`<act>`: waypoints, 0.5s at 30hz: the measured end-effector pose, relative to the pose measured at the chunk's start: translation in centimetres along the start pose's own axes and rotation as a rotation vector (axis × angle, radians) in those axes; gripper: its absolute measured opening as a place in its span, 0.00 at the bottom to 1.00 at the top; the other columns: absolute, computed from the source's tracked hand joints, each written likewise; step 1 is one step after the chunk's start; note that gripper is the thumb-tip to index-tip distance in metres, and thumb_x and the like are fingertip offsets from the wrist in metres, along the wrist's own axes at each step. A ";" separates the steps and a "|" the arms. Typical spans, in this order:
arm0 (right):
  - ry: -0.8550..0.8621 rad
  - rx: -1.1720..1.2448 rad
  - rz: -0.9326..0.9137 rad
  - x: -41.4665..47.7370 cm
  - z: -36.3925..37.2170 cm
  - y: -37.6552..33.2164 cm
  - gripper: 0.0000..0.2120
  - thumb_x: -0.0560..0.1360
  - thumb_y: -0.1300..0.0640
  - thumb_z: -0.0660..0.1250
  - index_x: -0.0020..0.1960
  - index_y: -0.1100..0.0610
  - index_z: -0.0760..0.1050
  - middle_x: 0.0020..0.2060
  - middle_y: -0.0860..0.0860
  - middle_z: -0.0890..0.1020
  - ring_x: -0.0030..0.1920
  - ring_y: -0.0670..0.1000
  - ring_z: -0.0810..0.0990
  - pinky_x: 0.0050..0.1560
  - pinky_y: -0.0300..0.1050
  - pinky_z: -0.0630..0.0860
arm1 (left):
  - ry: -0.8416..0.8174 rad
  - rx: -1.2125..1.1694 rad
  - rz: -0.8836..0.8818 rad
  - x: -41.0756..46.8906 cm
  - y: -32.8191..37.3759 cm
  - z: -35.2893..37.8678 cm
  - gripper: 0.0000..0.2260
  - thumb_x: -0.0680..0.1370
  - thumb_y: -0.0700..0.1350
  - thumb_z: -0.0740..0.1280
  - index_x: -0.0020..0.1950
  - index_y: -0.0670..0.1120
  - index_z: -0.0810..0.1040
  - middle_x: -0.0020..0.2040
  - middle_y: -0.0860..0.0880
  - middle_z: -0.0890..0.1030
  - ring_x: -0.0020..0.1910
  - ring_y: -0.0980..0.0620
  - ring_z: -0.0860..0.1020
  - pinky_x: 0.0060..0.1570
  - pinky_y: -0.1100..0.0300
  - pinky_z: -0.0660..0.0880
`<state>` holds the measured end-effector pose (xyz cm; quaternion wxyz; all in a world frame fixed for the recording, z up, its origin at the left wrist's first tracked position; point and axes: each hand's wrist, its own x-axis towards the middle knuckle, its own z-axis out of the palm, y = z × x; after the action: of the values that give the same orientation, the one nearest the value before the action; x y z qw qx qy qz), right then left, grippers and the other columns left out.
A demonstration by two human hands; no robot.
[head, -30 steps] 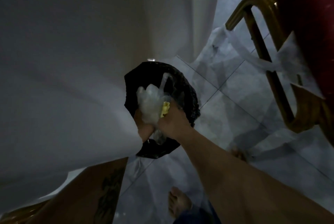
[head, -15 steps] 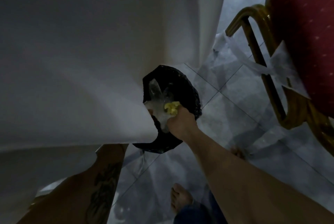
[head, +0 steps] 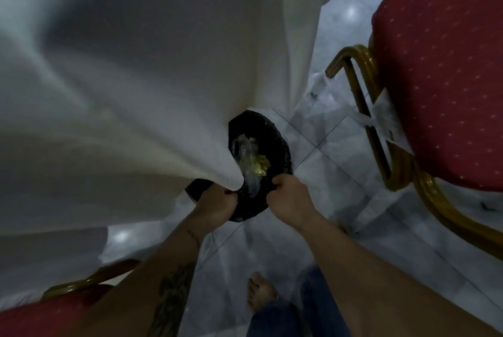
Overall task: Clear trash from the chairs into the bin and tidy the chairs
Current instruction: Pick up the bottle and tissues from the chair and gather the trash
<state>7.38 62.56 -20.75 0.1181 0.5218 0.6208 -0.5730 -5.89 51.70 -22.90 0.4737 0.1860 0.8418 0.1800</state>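
1. The trash [head: 251,158], clutched in the right grip [head: 288,196] half a second before, lay loose inside the bin [head: 275,135].
2. That grip had shifted to the bin's near rim, fingers curled on it.
3. The left grip [head: 217,204] had come into view and held the cloth [head: 122,118] bunched back off the bin.
4. This load seemed done; the chair [head: 441,64] remained to tidy.

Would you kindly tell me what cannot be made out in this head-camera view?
- Head view: much of the bin and its depth, covered by the white tablecloth.
- Head view: whether the left hand grips the bin rim or the tablecloth; the fold hides its grip.
- Head view: what the trash is beyond clear plastic and a yellow scrap; dim, blurred.
- Head view: the far side of the red chair, cut off by the right edge.
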 end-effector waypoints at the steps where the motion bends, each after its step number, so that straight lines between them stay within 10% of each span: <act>1: -0.004 -0.006 0.000 -0.9 -0.4 -0.1 0.21 0.76 0.64 0.63 0.68 0.64 0.72 0.58 0.58 0.79 0.54 0.55 0.80 0.51 0.45 0.79 | -0.020 -0.006 -0.013 -1.0 0.1 0.1 0.20 0.79 0.37 0.60 0.71 0.45 0.71 0.64 0.45 0.76 0.59 0.45 0.74 0.58 0.57 0.70; 15: -0.019 -0.204 -0.111 -19.8 -6.3 -7.0 0.21 0.76 0.61 0.61 0.69 0.57 0.73 0.61 0.56 0.78 0.57 0.55 0.77 0.55 0.44 0.74 | -0.012 -0.068 -0.069 -22.0 5.1 -4.8 0.20 0.79 0.41 0.58 0.71 0.47 0.72 0.58 0.43 0.79 0.43 0.50 0.77 0.34 0.64 0.71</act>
<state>13.19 59.11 0.09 0.1443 0.4664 0.7027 -0.5175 1.35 44.88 -2.02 0.4909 0.1415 0.8382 0.1909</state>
